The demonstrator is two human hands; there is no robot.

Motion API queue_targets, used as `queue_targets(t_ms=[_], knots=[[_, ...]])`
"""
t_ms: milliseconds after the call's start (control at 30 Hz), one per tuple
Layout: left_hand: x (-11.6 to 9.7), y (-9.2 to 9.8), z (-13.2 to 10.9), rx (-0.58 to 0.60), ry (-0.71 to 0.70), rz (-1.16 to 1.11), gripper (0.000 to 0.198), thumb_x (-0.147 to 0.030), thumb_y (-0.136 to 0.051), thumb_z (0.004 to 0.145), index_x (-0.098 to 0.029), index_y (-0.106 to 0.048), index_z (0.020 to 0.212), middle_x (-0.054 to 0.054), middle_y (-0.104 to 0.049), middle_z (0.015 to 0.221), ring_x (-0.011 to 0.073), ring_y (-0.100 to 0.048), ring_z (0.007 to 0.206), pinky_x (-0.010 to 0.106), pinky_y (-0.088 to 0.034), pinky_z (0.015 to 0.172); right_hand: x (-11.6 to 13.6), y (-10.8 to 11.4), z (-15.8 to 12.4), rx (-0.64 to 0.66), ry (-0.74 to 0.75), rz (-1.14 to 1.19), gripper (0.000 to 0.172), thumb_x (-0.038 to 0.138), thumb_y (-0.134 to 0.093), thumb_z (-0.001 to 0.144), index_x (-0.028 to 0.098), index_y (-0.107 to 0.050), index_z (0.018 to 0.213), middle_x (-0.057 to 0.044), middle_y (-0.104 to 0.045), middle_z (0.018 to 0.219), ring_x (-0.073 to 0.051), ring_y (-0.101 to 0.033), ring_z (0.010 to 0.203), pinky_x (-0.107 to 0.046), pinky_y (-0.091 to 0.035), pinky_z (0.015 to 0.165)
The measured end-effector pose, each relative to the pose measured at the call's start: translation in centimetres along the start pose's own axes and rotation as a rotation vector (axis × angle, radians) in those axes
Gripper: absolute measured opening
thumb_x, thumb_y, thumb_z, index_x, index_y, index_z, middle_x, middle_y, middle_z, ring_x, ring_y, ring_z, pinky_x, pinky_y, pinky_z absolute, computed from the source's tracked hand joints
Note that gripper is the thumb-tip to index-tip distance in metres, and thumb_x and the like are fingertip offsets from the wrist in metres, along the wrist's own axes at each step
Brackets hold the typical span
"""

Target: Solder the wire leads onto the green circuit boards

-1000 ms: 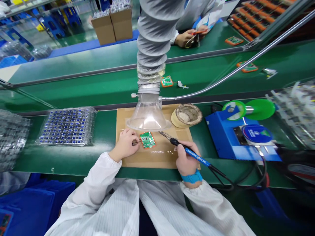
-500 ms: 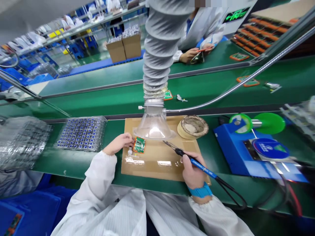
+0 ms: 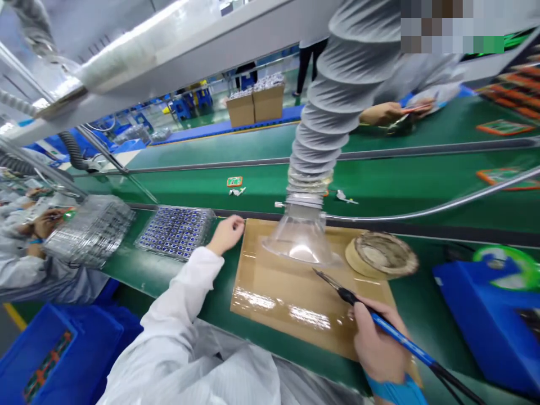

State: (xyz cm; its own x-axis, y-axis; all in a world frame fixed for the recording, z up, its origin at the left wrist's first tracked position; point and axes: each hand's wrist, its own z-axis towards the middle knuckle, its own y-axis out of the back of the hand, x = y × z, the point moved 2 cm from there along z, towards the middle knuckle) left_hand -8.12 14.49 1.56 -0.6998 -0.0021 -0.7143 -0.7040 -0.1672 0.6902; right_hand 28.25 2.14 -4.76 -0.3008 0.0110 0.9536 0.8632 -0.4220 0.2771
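**pcb_newb:** ok so what's on the left end of this green counter (image 3: pixel 135 269)?

**solderdad:** Far left is a stack of clear plastic trays (image 3: pixel 90 230), and just beside it a clear blister tray of small blue parts (image 3: pixel 177 232). Next comes the left hand (image 3: pixel 228 233), at the far left corner of the brown taped cardboard mat (image 3: pixel 274 287), close to the dark rail. Its fingers (image 3: pixel 238 223) are loosely curled, nothing visible in them. Past the rail a small green circuit board with an orange rim (image 3: pixel 234 181) lies on the belt, well apart from that hand.

**pcb_newb:** and the middle?

**solderdad:** A clear funnel-shaped fume hood (image 3: pixel 301 242) on a grey ribbed hose (image 3: pixel 333 124), its mouth low over the mat's far edge.

**pcb_newb:** where's the iron tho

**solderdad:** The blue-handled soldering iron (image 3: pixel 379 320) is over the mat's right half, tip pointing up-left toward the hood, not touching it. The right hand (image 3: pixel 377 349) has its fingers closed around the handle like a pen. A round tan sponge holder (image 3: pixel 382 256) sits at the mat's far right corner, with a blue machine (image 3: pixel 489 320) to its right.
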Motion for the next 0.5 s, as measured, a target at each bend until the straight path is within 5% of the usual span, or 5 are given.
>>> queue_targets(t_ms=[133, 233, 400, 500], knots=[[0.4, -3.1, -6.6, 0.111, -0.110, 0.133, 0.011, -0.020, -0.063, 0.085, -0.018, -0.068, 0.094, 0.005, -0.067, 0.094, 0.0179, -0.063, 0.081, 0.031, -0.051, 0.078, 0.3, 0.1, 0.6, 0.074, -0.071, -0.004, 0.042, 0.062, -0.069, 0.077, 0.021, -0.070, 0.087, -0.007, -0.069, 0.077, -0.027, -0.067, 0.072, -0.041, -0.052, 0.073], [0.7, -2.5, -8.2, 0.118, -0.172, 0.255, 0.010, -0.019, -0.060, 0.087, -0.019, -0.068, 0.092, 0.005, -0.067, 0.090, 0.0181, -0.063, 0.082, 0.032, -0.050, 0.078, 0.9, 0.1, 0.7, 0.097, -0.068, -0.023, 0.041, 0.062, -0.070, 0.075, 0.022, -0.070, 0.086, -0.007, -0.070, 0.074, -0.027, -0.068, 0.070, -0.039, -0.053, 0.070], [3.1, 4.8, -5.9, -0.063, -0.048, 0.482, 0.020, -0.019, -0.050, 0.095, -0.019, -0.070, 0.097, 0.005, -0.069, 0.092, 0.0169, -0.064, 0.086, 0.031, -0.050, 0.085, 0.6, -0.3, 0.6, 0.142, -0.062, -0.039, 0.041, 0.062, -0.070, 0.073, 0.023, -0.070, 0.086, -0.008, -0.072, 0.078, -0.027, -0.070, 0.074, -0.038, -0.054, 0.072], [5.5, 9.7, -4.3, -0.153, 0.074, 0.648, 0.026, -0.016, -0.049, 0.093, -0.017, -0.071, 0.107, 0.011, -0.067, 0.105, 0.0230, -0.063, 0.100, 0.037, -0.049, 0.094, 0.2, -0.6, 0.5, 0.172, -0.053, -0.072, 0.044, 0.064, -0.069, 0.073, 0.022, -0.071, 0.088, -0.008, -0.073, 0.080, -0.028, -0.070, 0.076, -0.039, -0.053, 0.073]])
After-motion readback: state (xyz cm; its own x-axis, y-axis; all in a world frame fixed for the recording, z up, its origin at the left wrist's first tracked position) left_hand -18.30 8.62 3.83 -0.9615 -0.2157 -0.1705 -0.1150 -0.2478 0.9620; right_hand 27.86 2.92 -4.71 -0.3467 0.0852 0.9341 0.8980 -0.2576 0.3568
